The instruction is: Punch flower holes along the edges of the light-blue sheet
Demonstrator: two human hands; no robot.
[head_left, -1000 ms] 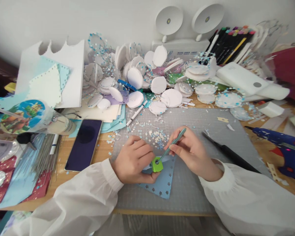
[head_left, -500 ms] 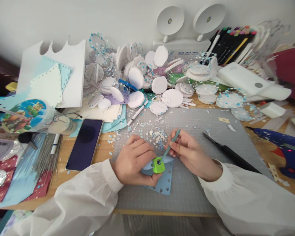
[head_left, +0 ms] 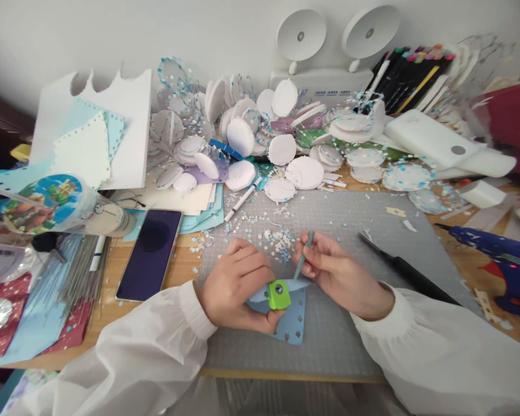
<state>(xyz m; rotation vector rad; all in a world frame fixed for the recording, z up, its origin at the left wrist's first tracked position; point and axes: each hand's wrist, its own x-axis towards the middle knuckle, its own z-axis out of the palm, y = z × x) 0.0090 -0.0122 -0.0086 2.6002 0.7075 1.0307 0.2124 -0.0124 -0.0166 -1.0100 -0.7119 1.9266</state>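
Observation:
My left hand (head_left: 241,283) is closed around a small lime-green craft punch (head_left: 279,296), with a round opening showing a flower-like shape on its near face. A sheet of blue paper (head_left: 295,323) with flower-shaped holes sits at the punch and hangs below it over the mat. My right hand (head_left: 329,268) pinches a slim teal stick-like tool (head_left: 304,255), upright and tilted, its lower tip just right of the punch by the paper's raised edge. Behind the hands lies a scatter of tiny blue and white paper flowers (head_left: 279,241).
A grey cutting mat (head_left: 338,346) lies beneath my hands. To the right are a black-handled tool (head_left: 416,274) and a blue glue gun (head_left: 489,240). At left lie a phone (head_left: 149,254) and a lidded cup (head_left: 69,205). White paper discs (head_left: 281,150) crowd the back.
The teal tool's tip has come out of the punch's opening and moved right. My right hand has shifted slightly right and down; my left hand still holds the punch.

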